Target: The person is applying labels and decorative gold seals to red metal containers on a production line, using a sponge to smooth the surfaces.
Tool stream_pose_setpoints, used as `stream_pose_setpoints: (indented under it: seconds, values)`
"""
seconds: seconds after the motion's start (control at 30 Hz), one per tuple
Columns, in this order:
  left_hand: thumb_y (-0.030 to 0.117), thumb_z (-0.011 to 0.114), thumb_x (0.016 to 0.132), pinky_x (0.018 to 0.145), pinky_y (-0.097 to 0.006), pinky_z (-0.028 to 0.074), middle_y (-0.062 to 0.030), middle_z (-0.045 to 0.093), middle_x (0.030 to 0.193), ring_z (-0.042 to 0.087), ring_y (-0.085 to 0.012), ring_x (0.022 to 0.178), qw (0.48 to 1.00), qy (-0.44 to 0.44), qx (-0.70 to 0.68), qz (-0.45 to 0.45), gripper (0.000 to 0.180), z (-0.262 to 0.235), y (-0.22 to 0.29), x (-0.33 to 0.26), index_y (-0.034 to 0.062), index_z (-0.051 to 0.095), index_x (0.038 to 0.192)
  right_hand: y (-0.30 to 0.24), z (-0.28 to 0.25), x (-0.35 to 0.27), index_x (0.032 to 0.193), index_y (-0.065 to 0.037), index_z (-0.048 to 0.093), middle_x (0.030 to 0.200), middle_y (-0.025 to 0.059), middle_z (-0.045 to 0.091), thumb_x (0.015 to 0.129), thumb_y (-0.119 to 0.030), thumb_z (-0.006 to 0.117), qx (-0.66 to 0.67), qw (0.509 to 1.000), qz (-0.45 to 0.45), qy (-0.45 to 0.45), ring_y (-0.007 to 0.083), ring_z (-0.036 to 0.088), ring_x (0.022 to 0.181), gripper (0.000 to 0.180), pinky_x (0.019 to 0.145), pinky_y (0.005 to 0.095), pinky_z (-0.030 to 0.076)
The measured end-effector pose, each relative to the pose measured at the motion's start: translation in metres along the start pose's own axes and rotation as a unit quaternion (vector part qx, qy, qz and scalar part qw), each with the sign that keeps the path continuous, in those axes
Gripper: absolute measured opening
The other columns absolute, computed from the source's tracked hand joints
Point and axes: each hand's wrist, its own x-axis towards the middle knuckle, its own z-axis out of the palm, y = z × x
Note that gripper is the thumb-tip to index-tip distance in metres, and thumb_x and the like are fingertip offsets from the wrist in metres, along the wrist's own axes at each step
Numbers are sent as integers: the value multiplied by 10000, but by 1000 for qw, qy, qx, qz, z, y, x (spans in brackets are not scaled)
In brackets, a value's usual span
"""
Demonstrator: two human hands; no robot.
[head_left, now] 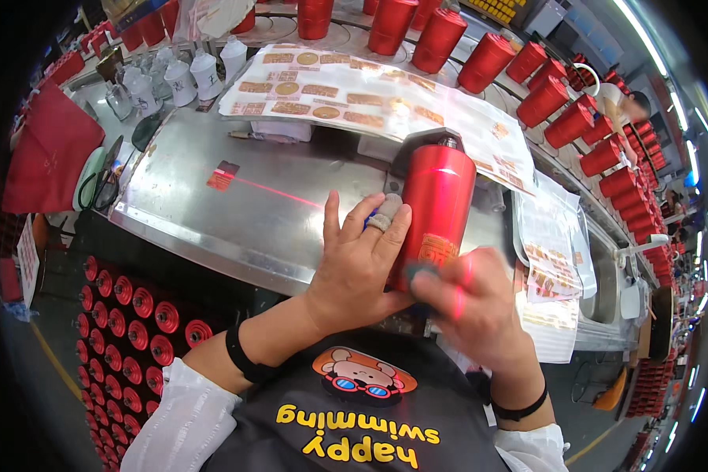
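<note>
A glossy red bottle (442, 193) lies before me, its neck pointing away, propped on a dark holder (468, 141). Near its base sits a gold-patterned label (439, 250). My left hand (358, 263) rests along the bottle's left side, fingers spread, with grey finger covers and a blue band on some of them. Blurred by motion, my right hand (476, 303) is closed on a small dark grey pad (422, 274) at the bottle's lower end, beside the label. A red laser line crosses the steel and the bottle.
Label sheets (346, 94) spread along the bench's far side, more sheets (554, 236) at right. Red bottles (440, 41) line a curved conveyor behind. White and clear bottles (181, 82), scissors (102, 181) and red cloth (51, 153) lie left; racked red bottles (126, 322) stand below. A co-worker (621, 110) is far right.
</note>
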Motion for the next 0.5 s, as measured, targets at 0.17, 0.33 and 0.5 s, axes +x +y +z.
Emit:
stream_pose_setpoints:
  seconds: [0.17, 0.33, 0.5]
  values:
    - [566, 747, 712, 1101, -675, 104, -239, 576, 1211, 409, -396, 1299, 1000, -16, -10, -10, 990, 1, 0, -2, -60, 414, 1403, 13, 3, -14, 979, -88, 688, 844, 41, 555, 541, -47, 786, -102, 993, 26, 55, 257, 561, 794, 451, 726, 386, 421]
    - [537, 779, 702, 1119, -637, 112, -235, 537, 1255, 386, -416, 1311, 990, -53, -118, -57, 1039, 10, -18, -11, -64, 355, 1436, 4, -2, -28, 980, -40, 690, 816, 74, 600, 734, -41, 771, 139, 980, 130, 58, 205, 578, 713, 259, 614, 301, 436]
    - [555, 755, 734, 1123, -625, 111, -238, 543, 1243, 327, -410, 1358, 998, -36, -39, -26, 1091, 10, -2, -6, -53, 253, 1487, 8, 21, -46, 994, 18, 643, 814, 13, 618, 902, -118, 692, 335, 843, 337, 251, 52, 535, 710, 172, 620, 217, 430]
